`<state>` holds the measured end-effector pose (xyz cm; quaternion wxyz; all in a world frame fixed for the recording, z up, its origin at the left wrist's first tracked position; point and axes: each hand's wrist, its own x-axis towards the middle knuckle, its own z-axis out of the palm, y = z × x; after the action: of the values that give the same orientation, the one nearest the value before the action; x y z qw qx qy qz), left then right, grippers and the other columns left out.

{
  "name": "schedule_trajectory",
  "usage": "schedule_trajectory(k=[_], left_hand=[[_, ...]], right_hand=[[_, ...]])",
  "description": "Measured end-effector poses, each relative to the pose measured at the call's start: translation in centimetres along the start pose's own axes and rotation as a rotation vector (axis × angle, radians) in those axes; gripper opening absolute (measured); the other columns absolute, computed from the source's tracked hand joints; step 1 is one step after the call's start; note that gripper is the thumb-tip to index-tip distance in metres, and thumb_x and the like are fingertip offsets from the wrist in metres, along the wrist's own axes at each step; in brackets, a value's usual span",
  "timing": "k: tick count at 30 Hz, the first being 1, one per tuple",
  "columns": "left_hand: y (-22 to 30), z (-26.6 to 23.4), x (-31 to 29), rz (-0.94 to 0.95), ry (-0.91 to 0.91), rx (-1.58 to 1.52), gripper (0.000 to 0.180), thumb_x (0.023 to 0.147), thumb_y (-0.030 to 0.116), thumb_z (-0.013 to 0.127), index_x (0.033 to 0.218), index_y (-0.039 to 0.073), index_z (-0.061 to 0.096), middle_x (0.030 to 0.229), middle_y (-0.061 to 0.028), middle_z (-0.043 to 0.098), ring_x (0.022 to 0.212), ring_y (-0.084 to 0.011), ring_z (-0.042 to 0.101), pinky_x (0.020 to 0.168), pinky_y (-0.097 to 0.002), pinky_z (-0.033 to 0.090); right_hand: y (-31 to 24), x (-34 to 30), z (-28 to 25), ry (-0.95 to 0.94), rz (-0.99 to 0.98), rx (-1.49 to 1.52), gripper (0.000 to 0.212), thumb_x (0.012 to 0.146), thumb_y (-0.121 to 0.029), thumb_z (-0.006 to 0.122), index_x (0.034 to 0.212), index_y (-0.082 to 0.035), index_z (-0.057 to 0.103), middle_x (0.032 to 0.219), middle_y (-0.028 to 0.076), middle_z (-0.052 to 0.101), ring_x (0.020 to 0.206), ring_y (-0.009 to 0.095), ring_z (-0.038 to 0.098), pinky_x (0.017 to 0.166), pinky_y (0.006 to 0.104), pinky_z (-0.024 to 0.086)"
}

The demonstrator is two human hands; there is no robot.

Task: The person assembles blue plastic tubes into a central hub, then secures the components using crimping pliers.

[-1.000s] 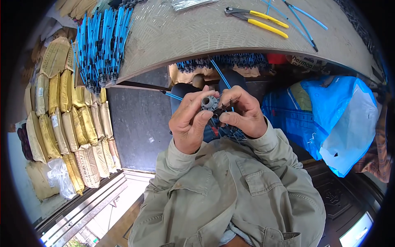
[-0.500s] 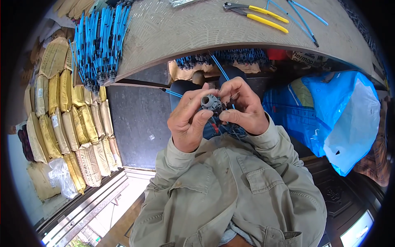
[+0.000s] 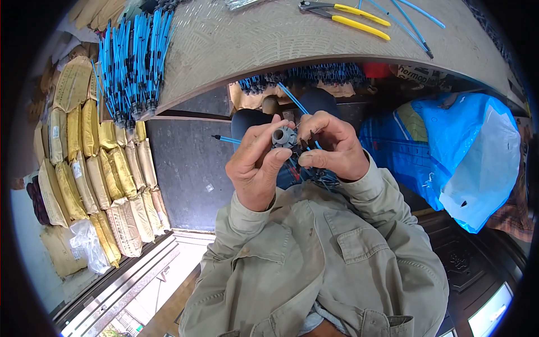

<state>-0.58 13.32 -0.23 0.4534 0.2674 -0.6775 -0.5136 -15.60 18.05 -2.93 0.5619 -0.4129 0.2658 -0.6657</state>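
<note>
A grey round plastic fitting [image 3: 284, 138] with an open end and ribbed edge is gripped between the thumb and fingers of my left hand [image 3: 255, 163]. Close beside it, my right hand [image 3: 334, 147] pinches a small black part [image 3: 313, 138] between thumb and forefinger. Whether that part touches the fitting is hard to see. Thin blue tubes [image 3: 293, 99] with dark ends show behind and below my hands, over my lap. Both hands are held close together in front of my chest.
A table [image 3: 236, 50] stands ahead, bearing a bundle of blue tubes with black ends [image 3: 135, 67] and yellow-handled pliers [image 3: 359, 25]. Stacked paper sacks [image 3: 92, 163] are at the left. A blue plastic bag [image 3: 443, 151] bulges at the right.
My right fingers have shifted slightly, and the black part shows more clearly between them. The left hand keeps its hold on the grey fitting. The whole view has moved slightly.
</note>
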Motion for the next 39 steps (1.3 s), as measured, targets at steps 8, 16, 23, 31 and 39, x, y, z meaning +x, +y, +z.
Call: schedule_trajectory(k=[8, 16, 23, 31, 39], left_hand=[[0.3, -0.1, -0.1, 0.01, -0.006, 0.053, 0.031, 0.08, 0.012, 0.065, 0.105, -0.005, 0.061, 0.097, -0.0132, 0.061, 0.092, -0.0188, 0.058, 0.097, -0.0387, 0.04], [0.2, 0.6, -0.4, -0.009, 0.023, 0.006, 0.037, 0.082, 0.019, 0.065, 0.107, -0.007, 0.058, 0.101, -0.0137, 0.059, 0.095, -0.0207, 0.057, 0.099, -0.0408, 0.038], [-1.6, 0.6, -0.9, -0.127, 0.177, -0.205, 0.039, 0.082, 0.023, 0.066, 0.104, -0.008, 0.059, 0.099, -0.0136, 0.06, 0.096, -0.0212, 0.056, 0.094, -0.0372, 0.042], [-1.0, 0.6, -0.4, -0.158, 0.189, -0.243, 0.044, 0.08, 0.027, 0.068, 0.101, -0.009, 0.059, 0.1, -0.0147, 0.06, 0.098, -0.0228, 0.057, 0.088, -0.0337, 0.044], [-1.0, 0.8, 0.1, -0.094, 0.171, -0.29, 0.044, 0.08, 0.027, 0.068, 0.102, -0.01, 0.058, 0.101, -0.0153, 0.059, 0.099, -0.0247, 0.057, 0.09, -0.0357, 0.043]], right_hand=[[-1.1, 0.1, 0.0, -0.051, 0.11, 0.016, 0.029, 0.074, -0.009, 0.072, 0.093, -0.005, 0.05, 0.084, 0.004, 0.049, 0.079, 0.011, 0.045, 0.072, 0.0255, 0.036], [-0.1, -0.2, 1.5, 0.099, 0.038, -0.02, 0.029, 0.077, -0.011, 0.07, 0.096, -0.004, 0.05, 0.086, 0.003, 0.048, 0.077, 0.01, 0.049, 0.071, 0.0225, 0.041], [1.1, -2.0, 1.0, 0.188, -0.212, -0.579, 0.031, 0.075, 0.0, 0.069, 0.102, 0.001, 0.055, 0.088, 0.01, 0.059, 0.072, 0.016, 0.055, 0.068, 0.0265, 0.045], [0.5, -0.8, -1.2, -0.011, -0.312, -0.614, 0.038, 0.073, 0.005, 0.066, 0.11, 0.001, 0.058, 0.095, 0.017, 0.063, 0.081, 0.026, 0.062, 0.07, 0.0301, 0.048], [0.6, -0.5, -1.3, -0.014, -0.439, -0.727, 0.043, 0.073, 0.008, 0.064, 0.114, 0.0, 0.057, 0.093, 0.015, 0.063, 0.08, 0.025, 0.062, 0.067, 0.0299, 0.049]])
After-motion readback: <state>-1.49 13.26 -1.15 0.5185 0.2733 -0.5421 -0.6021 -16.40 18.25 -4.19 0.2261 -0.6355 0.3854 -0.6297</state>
